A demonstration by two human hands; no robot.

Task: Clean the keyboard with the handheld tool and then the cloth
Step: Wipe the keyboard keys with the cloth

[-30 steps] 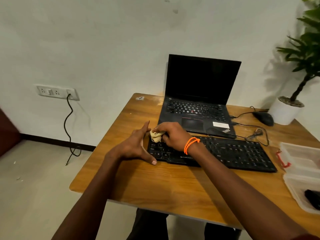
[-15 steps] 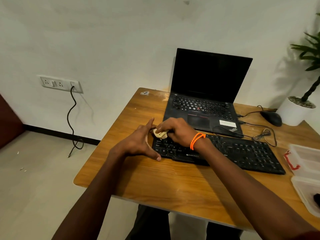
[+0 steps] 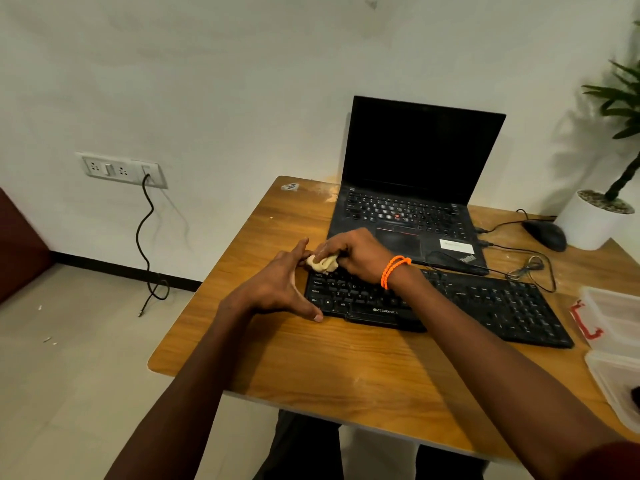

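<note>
- right hand (image 3: 353, 258), centre of frame, orange bracelet (image 3: 394, 270) at the wrist: fingers curled round a small cream cloth (image 3: 322, 263), wadded and pressed onto the top left corner of the keyboard (image 3: 467, 299).
- left hand (image 3: 277, 289), just left of the keyboard: fingers straight, thumb spread, gripping nothing; braces the keyboard's left edge against the table (image 3: 311, 358).
- keyboard location: lower centre of frame, lying flat in front of the open laptop (image 3: 415, 202), long side running toward the right edge.
- judged step: cloth wipe in progress at the left key block; most of the key area to the right looks unwiped as yet.
- risk: sideways slide of the keyboard under wiping pressure if the bracing hand lifts; smooth wood-grain top gives little friction.
- risk: cloth edge snagging between raised keycaps, possibly prying a cap loose on a hard pull.
- risk: forearm or cloth dragging toward the loose cable (image 3: 533, 268) and the mouse (image 3: 545, 235) at upper right, tugging them.
- risk: wadded cloth touches only the key tops; gaps between keys may stay dusty.
- materials: keyboard matte black plastic, low rectangular slab with ridged rows of keys; cloth soft, crumpled, pale; table glossy laminate with pale scuffs.
- clear plastic containers (image 3: 616, 323) at the right edge: thin-walled, rigid, translucent; dark item inside the nearer one, too cropped to identify.
</note>
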